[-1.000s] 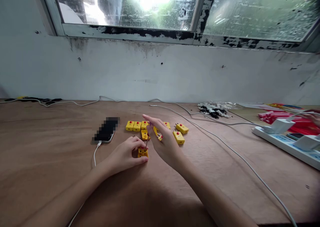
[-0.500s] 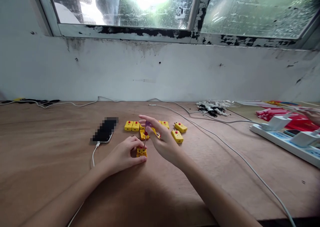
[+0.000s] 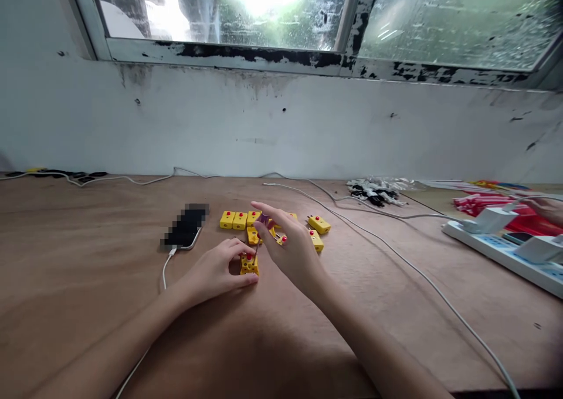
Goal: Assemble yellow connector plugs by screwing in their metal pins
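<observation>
My left hand [image 3: 224, 267] rests on the table, its thumb and fingers closed round a small yellow connector [image 3: 249, 267] with a red spot. My right hand [image 3: 285, 234] holds a screwdriver [image 3: 264, 219] by its purple handle, between thumb and fingers, with the forefinger stretched out. The screwdriver's thin shaft slants down to the yellow connector; its tip is too small to make out. Just behind the hands, several yellow connectors [image 3: 240, 220] with red spots stand in a row. Others, such as a yellow connector [image 3: 319, 224], lie to the right, partly hidden by my right hand.
A phone [image 3: 185, 227] with a white cable lies left. At right stand a white power strip [image 3: 497, 252] with chargers and a pile of red pieces [image 3: 479, 204], near another person's hand [image 3: 548, 206]. Black and white bits [image 3: 376, 191] lie by the wall. Cables cross the table [image 3: 387, 328].
The screwdriver's handle has tilted slightly to the right, and my right hand has shifted a little right with it. My left hand keeps its hold on the yellow connector. The view has moved slightly.
</observation>
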Demonstrator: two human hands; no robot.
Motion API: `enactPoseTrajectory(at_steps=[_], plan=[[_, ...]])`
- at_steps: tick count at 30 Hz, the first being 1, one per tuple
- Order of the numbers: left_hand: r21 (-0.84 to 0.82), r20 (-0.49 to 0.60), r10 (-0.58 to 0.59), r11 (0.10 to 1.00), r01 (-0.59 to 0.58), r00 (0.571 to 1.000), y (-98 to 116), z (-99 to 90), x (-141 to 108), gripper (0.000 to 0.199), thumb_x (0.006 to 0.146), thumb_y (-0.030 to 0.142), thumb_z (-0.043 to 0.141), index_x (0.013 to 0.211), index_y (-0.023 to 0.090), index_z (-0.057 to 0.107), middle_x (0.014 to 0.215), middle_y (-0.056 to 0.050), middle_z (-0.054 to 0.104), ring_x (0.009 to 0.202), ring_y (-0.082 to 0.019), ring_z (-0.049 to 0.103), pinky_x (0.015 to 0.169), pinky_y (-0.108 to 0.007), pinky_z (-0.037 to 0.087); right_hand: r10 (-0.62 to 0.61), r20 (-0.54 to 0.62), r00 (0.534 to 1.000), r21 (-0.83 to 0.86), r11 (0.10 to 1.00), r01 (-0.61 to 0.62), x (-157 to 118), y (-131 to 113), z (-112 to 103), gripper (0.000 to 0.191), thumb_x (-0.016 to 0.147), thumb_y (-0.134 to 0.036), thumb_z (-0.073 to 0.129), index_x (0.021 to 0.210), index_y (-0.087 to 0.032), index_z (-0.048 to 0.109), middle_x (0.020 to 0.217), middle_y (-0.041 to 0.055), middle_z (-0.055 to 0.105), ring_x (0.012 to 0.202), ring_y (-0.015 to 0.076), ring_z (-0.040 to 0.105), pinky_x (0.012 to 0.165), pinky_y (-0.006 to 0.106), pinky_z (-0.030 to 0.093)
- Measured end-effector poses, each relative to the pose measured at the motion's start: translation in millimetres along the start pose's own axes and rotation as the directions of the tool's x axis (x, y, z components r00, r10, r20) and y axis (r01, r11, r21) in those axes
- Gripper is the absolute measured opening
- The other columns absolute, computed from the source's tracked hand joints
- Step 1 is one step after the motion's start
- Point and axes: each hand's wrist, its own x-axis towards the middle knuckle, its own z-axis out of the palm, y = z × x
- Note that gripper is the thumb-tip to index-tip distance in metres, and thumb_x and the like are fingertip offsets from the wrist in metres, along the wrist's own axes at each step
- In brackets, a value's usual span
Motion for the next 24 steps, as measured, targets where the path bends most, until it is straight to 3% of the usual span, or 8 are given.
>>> enactPoseTrajectory(at_steps=[4, 14, 19, 24], plan=[[-0.002, -0.005, 0.012, 1.0, -0.012, 1.0, -0.3, 0.0, 1.0, 0.029, 0.076, 0.042, 0.068, 0.097, 0.022, 0.063, 0.093, -0.002, 0.058, 0.083, -0.019, 0.057, 0.075, -0.03, 0.047, -0.025, 0.114, 0.993, 0.166, 0.986, 0.006, 0.3, 0.1, 0.4, 0.04, 0.093, -0.021, 0.042, 0.132, -0.026, 0.046, 0.113, 0.0035, 0.064, 0.107, 0.0149, 0.059, 0.089, 0.031, 0.048], [-0.03, 0.006, -0.008, 1.0, 0.009, 1.0, -1.3, -0.2, 1.5, 0.031, 0.075, 0.04, 0.07, 0.099, 0.022, 0.063, 0.097, -0.003, 0.058, 0.084, -0.019, 0.056, 0.077, -0.032, 0.048, -0.01, -0.037, 0.999, -0.091, 0.996, 0.006, 0.8, -2.7, 3.3, 0.023, 0.088, -0.02, 0.053, 0.108, -0.024, 0.061, 0.094, -0.0002, 0.071, 0.071, 0.0123, 0.063, 0.07, 0.024, 0.049], [0.041, -0.011, -0.002, 0.999, 0.002, 1.0, 5.5, 0.9, 0.3, 0.028, 0.075, 0.039, 0.069, 0.098, 0.022, 0.063, 0.095, -0.002, 0.059, 0.083, -0.02, 0.057, 0.075, -0.031, 0.047, 0.0, -0.071, 0.997, -0.113, 0.994, -0.008, 0.3, -4.5, 6.9, 0.016, 0.088, -0.025, 0.053, 0.102, -0.022, 0.062, 0.084, -0.0007, 0.07, 0.061, 0.011, 0.061, 0.06, 0.022, 0.046], [0.154, -0.024, 0.003, 0.988, 0.0, 1.0, 12.2, -1.5, -2.2, 0.026, 0.078, 0.039, 0.065, 0.097, 0.022, 0.064, 0.089, -0.002, 0.059, 0.079, -0.02, 0.058, 0.072, -0.031, 0.046, 0.068, -0.084, 0.994, -0.003, 0.998, -0.068, 0.8, -1.0, 7.4, 0.028, 0.086, -0.026, 0.055, 0.113, -0.024, 0.054, 0.08, -0.0025, 0.066, 0.047, 0.0071, 0.052, 0.05, 0.021, 0.043]])
